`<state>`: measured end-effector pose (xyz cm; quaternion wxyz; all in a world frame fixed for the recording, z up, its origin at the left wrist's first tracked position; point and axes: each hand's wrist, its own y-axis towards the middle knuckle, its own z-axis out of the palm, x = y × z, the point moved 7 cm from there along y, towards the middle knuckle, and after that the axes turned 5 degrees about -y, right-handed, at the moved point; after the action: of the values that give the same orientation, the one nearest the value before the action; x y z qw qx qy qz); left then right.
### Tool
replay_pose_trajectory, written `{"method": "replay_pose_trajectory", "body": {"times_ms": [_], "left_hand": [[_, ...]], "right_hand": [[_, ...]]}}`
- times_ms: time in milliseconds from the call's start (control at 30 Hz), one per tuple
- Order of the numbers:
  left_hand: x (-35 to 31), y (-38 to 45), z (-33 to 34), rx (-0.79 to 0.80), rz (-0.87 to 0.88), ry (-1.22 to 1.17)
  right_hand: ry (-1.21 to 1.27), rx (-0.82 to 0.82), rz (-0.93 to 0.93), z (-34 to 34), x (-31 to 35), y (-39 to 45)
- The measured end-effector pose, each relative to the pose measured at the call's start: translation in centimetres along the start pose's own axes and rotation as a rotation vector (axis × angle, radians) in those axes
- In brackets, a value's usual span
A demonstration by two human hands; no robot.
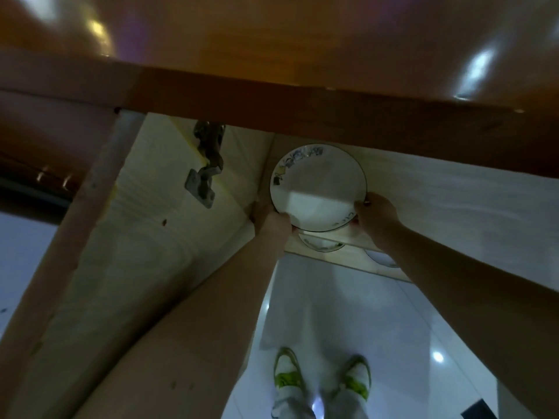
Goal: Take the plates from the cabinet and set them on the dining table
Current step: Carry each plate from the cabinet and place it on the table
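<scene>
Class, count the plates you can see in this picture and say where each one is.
3. One plate is held by both hands inside the cabinet; a second plate peeks out just beneath it; a third plate shows partly, lower right beside the right forearm. More may be hidden.

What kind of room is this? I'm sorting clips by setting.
Probably a home kitchen or dining area: both hands, left and right, lift a decorated plate from a low cabinet with a hinged door, above a glossy tiled floor.

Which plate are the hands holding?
The big top plate, gripped at its rim by the left hand and right hand. The other plates peek out below, untouched.
</scene>
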<state>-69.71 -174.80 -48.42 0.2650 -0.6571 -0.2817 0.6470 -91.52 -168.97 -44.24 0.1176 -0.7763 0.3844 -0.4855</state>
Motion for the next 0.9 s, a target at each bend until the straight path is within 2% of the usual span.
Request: {"method": "replay_pose_trajectory", "body": {"times_ms": [100,233,333,433,700,800,900], "left_hand": [[-0.4,-0.7,-1.5,-0.075,0.072,0.169],[-0.7,-3.7,-2.0,-0.019,0.134,0.099],[-1.9,-6.8,-2.2,-0.028,0.207,0.096],[-2.9,-11.9,-2.0,-0.003,0.179,0.039],[-2.3,-24.6,-2.6,0.086,0.110,0.047],[-1.4,-29.0,-2.3,0.125,0.049,0.069],[-1.9,-33.2,-1.9,0.173,0.061,0.087]], "right_hand": [[0.010,0.058,0.000,-0.1,-0.3,-0.5],[0.099,0.130,0.014,-0.3,-1.0,-2.4],[0.063,0.099,-0.046,-1.6,-1.1,-5.0],[0.106,0.081,-0.048,-3.6,-1.4,-8.8],[0.395,0.265,0.015,-8.3,-4.3,-21.7],[0.457,0.254,0.071,-10.5,-5.9,-26.0],[0.492,0.231,0.072,-12.8,-6.4,-29.3]]}}
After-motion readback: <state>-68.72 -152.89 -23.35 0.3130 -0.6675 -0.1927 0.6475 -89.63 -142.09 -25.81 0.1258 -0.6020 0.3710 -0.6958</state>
